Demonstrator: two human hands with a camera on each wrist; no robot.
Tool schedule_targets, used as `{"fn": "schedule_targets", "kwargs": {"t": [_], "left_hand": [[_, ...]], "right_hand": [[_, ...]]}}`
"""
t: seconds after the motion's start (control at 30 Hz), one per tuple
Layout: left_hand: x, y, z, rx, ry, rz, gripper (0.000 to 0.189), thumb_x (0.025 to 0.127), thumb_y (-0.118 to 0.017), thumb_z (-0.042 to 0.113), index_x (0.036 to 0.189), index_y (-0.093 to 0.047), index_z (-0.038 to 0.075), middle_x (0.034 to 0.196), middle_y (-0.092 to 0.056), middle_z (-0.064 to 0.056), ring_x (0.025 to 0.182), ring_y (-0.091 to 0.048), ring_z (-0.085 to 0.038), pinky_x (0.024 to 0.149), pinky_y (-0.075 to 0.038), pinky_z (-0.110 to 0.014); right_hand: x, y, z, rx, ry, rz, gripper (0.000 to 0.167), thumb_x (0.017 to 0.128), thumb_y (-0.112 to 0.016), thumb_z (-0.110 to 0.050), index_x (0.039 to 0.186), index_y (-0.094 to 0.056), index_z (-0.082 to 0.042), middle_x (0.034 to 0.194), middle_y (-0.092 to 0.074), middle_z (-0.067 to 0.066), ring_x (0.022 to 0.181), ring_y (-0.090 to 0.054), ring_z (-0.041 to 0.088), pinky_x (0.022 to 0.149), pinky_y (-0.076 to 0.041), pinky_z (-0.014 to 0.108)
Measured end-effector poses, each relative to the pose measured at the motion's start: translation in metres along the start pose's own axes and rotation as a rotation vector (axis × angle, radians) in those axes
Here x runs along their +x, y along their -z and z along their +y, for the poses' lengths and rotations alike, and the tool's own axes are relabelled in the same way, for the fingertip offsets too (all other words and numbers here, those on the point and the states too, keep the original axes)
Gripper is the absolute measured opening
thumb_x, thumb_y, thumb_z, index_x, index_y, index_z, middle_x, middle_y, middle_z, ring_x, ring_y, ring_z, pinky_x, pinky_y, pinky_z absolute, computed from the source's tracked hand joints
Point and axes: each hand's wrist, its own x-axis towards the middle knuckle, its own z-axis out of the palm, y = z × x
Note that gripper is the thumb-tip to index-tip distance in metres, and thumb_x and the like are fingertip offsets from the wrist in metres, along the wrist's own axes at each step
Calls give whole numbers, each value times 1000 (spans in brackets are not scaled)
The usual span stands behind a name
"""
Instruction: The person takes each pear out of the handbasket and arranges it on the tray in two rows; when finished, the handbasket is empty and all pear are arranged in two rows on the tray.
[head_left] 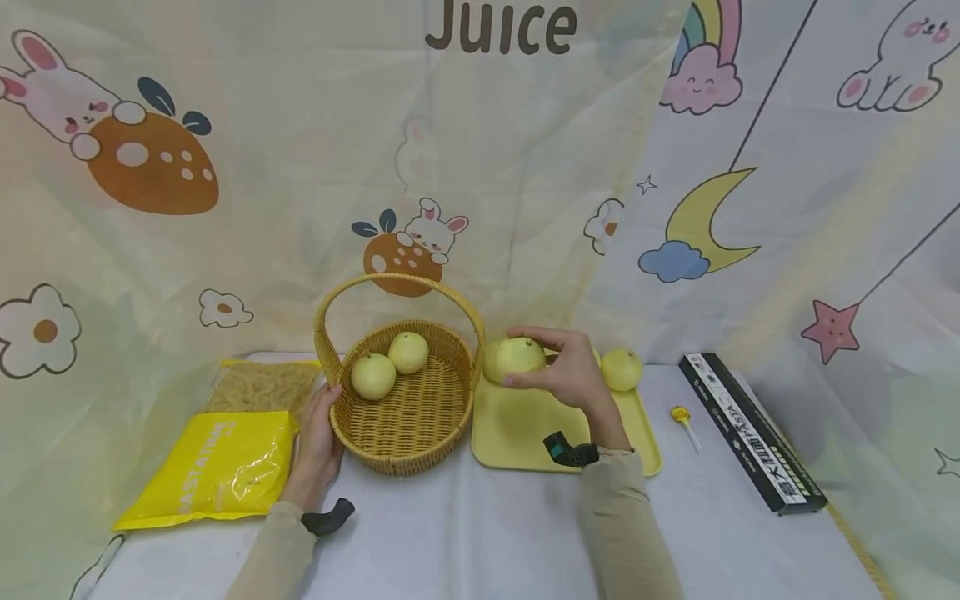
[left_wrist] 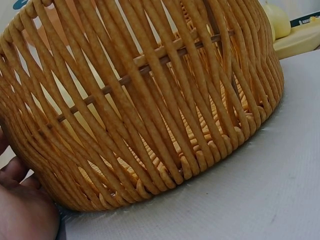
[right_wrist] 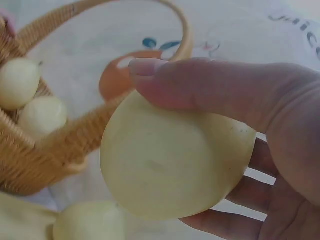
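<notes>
Pale yellow-green, the held fruit (head_left: 519,357) hung between two and three o'clock of the basket (head_left: 405,427), lifted, it seemed, above the tray (head_left: 521,429). And the right hand (head_left: 566,367) had it nicely, thumb to one side, fingers to the other, spread just to its girth. Over at the basket's nine o'clock, the left hand (head_left: 318,437) gripped the wall; how far those fingers wrapped, nobody could tell. Good anchor, that, and worth keeping: wicker looked light enough to skid at a nudge.

Now the tricky bit! The handle (head_left: 397,277) arched from nine to three, its right leg standing between fruit and floor. Best line in, by the look of it, was from four o'clock, on the near side of that leg and clear of the rim. One basket fruit (head_left: 373,377) sat at ten, its neighbour (head_left: 408,352) at twelve, so a low, gentle release near four would likely have missed both. No drop, no squeeze: such skin could bruise.

And what a fruit! Round, smooth, softly matt, a dark dimple up top, tiny specks toward three o'clock in the right wrist view. Down on the tray, another fruit (head_left: 621,369) at two o'clock matched its colour.
</notes>
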Motion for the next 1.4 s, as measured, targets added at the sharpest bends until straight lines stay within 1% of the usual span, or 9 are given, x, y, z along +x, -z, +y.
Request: {"fn": "schedule_targets", "kwargs": {"t": [0.17, 0.3, 0.47, 0.6, 0.7, 0.87, 1.03, 1.27, 1.4], "left_hand": [[-1, 1, 0, 11, -15, 1, 61, 114, -42, 39, 170, -26, 20, 175, -27, -1, 159, -30, -18, 132, -27, -34], [-2, 1, 0, 14, -17, 0, 63, 114, -42, 40, 170, -25, 18, 176, -25, -2, 160, -28, -20, 133, -26, -36], [-1, 0, 1, 17, -12, 5, 62, 114, -42, 39, 170, -25, 18, 176, -25, -2, 160, -28, -19, 133, -26, -36], [0, -1, 0, 11, -12, 8, 61, 114, -42, 38, 170, -27, 19, 175, -28, -1, 159, -31, -18, 132, -28, -35], [0, -1, 0, 10, -10, 7, 60, 114, -42, 37, 170, -27, 19, 174, -29, 0, 158, -32, -17, 132, -28, -34], [0, 0, 0, 8, -5, 4, 60, 114, -42, 38, 170, -27, 20, 174, -29, 0, 158, -32, -16, 132, -27, -33], [-1, 1, 0, 10, -6, 2, 60, 114, -42, 37, 170, -27, 19, 174, -29, 0, 158, -32, -16, 132, -28, -32], [0, 1, -2, 12, -9, 15, 60, 114, -43, 38, 169, -29, 20, 173, -31, -1, 156, -35, -17, 129, -33, -30], [-1, 2, -1, 19, -10, 12, 62, 114, -44, 41, 169, -28, 20, 174, -29, -2, 157, -34, -18, 128, -33, -29]], "right_hand": [[5, -6, 22, -80, -39, -10, 63, 69, -102, -21, 127, -79, -15, 131, -76, 0, 127, -67, 25, 104, -58, 54], [7, -12, 38, -125, -53, -33, 65, 67, -103, -22, 127, -78, -15, 134, -75, 1, 134, -64, 28, 115, -50, 57], [9, -18, 50, -127, -57, -54, 65, 65, -103, -17, 126, -79, -13, 134, -75, 5, 136, -62, 32, 115, -49, 58], [10, -21, 56, -162, -68, -77, 66, 64, -104, -18, 125, -79, -17, 132, -75, 5, 138, -59, 32, 113, -50, 58], [10, -23, 60, -190, -88, -92, 66, 64, -104, -19, 125, -79, -21, 132, -75, 3, 140, -57, 32, 115, -48, 57], [9, -26, 66, -183, -114, -126, 68, 62, -105, -21, 125, -79, -21, 135, -73, 2, 140, -56, 31, 119, -44, 56], [9, -30, 72, -199, -113, -162, 69, 60, -106, -26, 124, -80, -26, 133, -74, -2, 136, -59, 26, 120, -45, 52], [7, -33, 78, -197, -115, -169, 69, 60, -105, -18, 125, -80, -21, 134, -74, 0, 134, -61, 28, 117, -47, 53], [5, -35, 82, -203, -133, -175, 70, 60, -105, -18, 125, -80, -26, 134, -74, -2, 133, -61, 27, 112, -50, 51]]}}
